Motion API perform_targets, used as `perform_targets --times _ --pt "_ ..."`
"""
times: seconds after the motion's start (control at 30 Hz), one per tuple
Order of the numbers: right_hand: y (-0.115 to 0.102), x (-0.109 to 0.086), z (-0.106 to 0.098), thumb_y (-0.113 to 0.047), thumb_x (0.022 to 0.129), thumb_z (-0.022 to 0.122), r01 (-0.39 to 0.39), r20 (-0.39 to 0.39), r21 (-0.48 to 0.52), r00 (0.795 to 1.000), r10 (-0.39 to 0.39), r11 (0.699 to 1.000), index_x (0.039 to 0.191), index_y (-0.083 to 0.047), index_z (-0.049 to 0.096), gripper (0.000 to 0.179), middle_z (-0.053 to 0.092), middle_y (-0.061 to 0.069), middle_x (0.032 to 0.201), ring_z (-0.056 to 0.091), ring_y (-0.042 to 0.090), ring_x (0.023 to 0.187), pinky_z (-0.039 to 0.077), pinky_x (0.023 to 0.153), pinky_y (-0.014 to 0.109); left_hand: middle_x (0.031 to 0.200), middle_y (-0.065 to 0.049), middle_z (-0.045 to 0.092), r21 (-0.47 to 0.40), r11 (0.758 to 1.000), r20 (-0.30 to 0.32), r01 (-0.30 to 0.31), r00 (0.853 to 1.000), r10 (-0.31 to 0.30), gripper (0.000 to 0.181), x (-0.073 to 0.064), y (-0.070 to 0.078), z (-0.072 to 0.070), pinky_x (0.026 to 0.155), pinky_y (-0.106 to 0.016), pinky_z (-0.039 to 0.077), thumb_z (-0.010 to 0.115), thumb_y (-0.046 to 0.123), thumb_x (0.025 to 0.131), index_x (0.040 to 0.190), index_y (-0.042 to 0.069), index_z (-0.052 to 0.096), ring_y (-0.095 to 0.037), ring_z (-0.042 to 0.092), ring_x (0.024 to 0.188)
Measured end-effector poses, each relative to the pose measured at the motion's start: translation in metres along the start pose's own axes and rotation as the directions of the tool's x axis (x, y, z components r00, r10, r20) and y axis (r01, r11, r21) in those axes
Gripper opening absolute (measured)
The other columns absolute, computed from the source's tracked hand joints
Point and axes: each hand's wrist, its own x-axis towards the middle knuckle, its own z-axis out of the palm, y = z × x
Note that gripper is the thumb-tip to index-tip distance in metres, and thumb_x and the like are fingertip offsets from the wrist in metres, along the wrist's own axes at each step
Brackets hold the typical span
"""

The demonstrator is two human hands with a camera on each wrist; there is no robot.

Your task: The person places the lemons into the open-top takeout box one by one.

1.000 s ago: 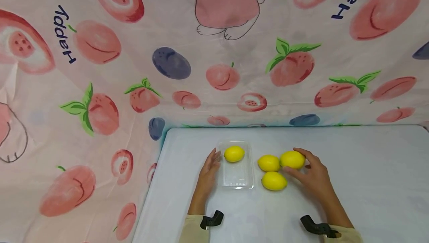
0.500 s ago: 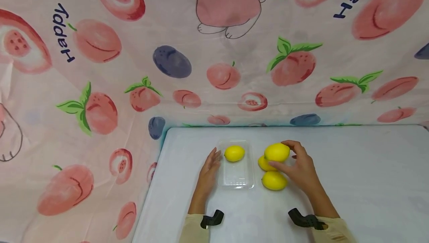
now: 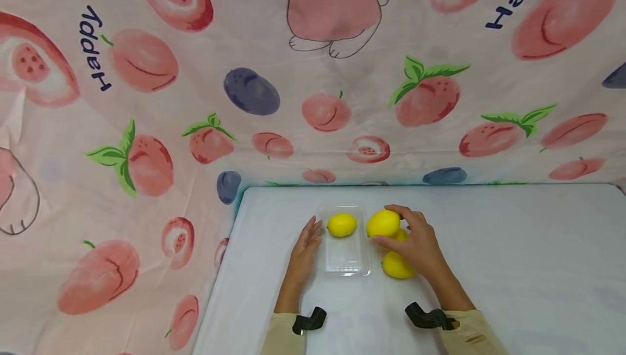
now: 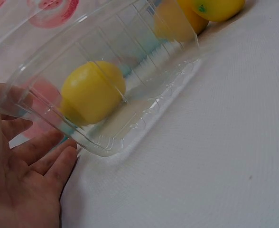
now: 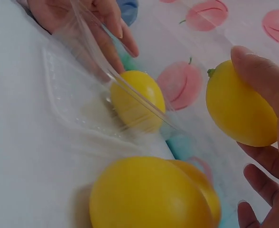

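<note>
Lemon (image 3: 383, 223) carried left, white table (image 3: 528, 268), fruit-print cloth (image 3: 313, 75)

The tray (image 3: 344, 261) was clear, glossy plastic; the lemon (image 3: 342, 225) inside it looked smooth, softly shiny; the table covering (image 3: 538, 268) under it looked matt, finely textured, like cloth.

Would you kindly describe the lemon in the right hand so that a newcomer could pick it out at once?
On the white tabletop, find the clear plastic tray. Just to its right in the head view, the right hand holds a yellow lemon between thumb and fingers. It alone is gripped: another lemon lies inside the tray, and two more rest on the tabletop.
</note>
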Motion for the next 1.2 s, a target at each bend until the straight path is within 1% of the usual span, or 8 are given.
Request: perform_targets --times 0.17,0.3,0.43,0.6,0.77,0.87,1.0,1.2 --pt "-0.005 0.001 0.01 -0.06 0.078 0.082 -0.015 0.019 0.014 1.0 0.014 1.0 0.145 -0.02 0.048 0.085 0.056 0.012 0.133 0.049 0.034 0.122 0.045 0.104 0.059 0.157 -0.006 0.049 -0.011 1.0 0.001 -0.008 1.0 0.008 0.053 0.0 0.0 -0.001 0.125 -0.053 0.027 0.046 0.017 0.108 0.16 0.021 0.035 -0.028 0.045 0.147" --pt "-0.01 0.002 0.015 -0.06 0.077 0.083 -0.001 0.02 0.022 1.0 0.001 1.0 0.141 -0.016 0.049 0.085 0.056 0.012 0.131 0.051 0.034 0.12 0.046 0.102 0.055 0.158 -0.01 0.048 -0.036 0.999 0.011 -0.019 1.0 0.019 0.054 0.001 0.0 -0.001 0.125 -0.053 0.026 0.046 0.013 0.108 0.16 0.018 0.035 -0.031 0.044 0.147" --pt "-0.014 0.005 0.02 -0.061 0.076 0.083 0.016 0.021 0.018 1.0 -0.016 1.0 0.142 -0.018 0.051 0.085 0.056 0.01 0.131 0.05 0.034 0.122 0.046 0.103 0.054 0.158 -0.008 0.047 -0.038 0.999 0.01 -0.012 1.0 0.013 0.054 0.001 0.0 0.0 0.126 -0.053 0.025 0.045 0.014 0.107 0.16 0.019 0.034 -0.029 0.043 0.148" --pt "-0.015 0.008 0.025 -0.059 0.078 0.083 0.06 0.007 0.013 0.998 -0.06 0.998 0.146 -0.02 0.054 0.084 0.06 0.008 0.131 0.051 0.032 0.12 0.047 0.098 0.05 0.158 -0.009 0.047 -0.048 0.999 0.012 -0.011 1.0 0.011 0.054 0.002 0.0 -0.001 0.125 -0.053 0.026 0.046 0.014 0.108 0.16 0.02 0.034 -0.03 0.044 0.147" --pt "-0.016 0.01 0.028 -0.056 0.08 0.082 0.102 0.0 0.015 0.995 -0.102 0.995 0.153 -0.022 0.048 0.087 0.061 0.009 0.131 0.053 0.033 0.115 0.049 0.092 0.046 0.159 -0.011 0.045 -0.054 0.998 0.025 -0.017 1.0 0.019 0.055 0.002 0.0 0.0 0.125 -0.055 0.026 0.046 0.014 0.108 0.161 0.018 0.033 -0.032 0.044 0.147" --pt "-0.018 0.01 0.03 -0.053 0.081 0.082 0.092 -0.004 0.069 0.996 -0.092 0.993 0.15 -0.016 0.043 0.087 0.061 0.013 0.133 0.055 0.034 0.117 0.049 0.095 0.048 0.159 -0.011 0.045 -0.071 0.997 0.03 -0.021 0.999 0.024 0.055 0.003 -0.001 0.0 0.125 -0.055 0.025 0.047 0.014 0.108 0.161 0.017 0.032 -0.032 0.044 0.147" --pt "-0.02 0.009 0.032 -0.046 0.082 0.084 0.09 -0.017 0.151 0.996 -0.089 0.984 0.138 -0.009 0.041 0.08 0.062 0.016 0.136 0.057 0.033 0.124 0.048 0.102 0.054 0.159 -0.011 0.046 -0.065 0.998 0.024 -0.023 0.999 0.025 0.055 0.004 -0.001 0.0 0.125 -0.056 0.025 0.047 0.014 0.108 0.161 0.017 0.033 -0.032 0.044 0.147" --pt "-0.022 0.009 0.031 -0.047 0.082 0.084 0.099 -0.019 0.14 0.995 -0.098 0.985 0.139 -0.012 0.045 0.078 0.058 0.011 0.139 0.056 0.033 0.126 0.047 0.106 0.057 0.158 -0.01 0.047 -0.043 0.999 0.019 -0.021 1.0 0.022 0.055 0.004 -0.004 -0.001 0.124 -0.055 0.027 0.047 0.014 0.107 0.16 0.018 0.033 -0.031 0.045 0.146"
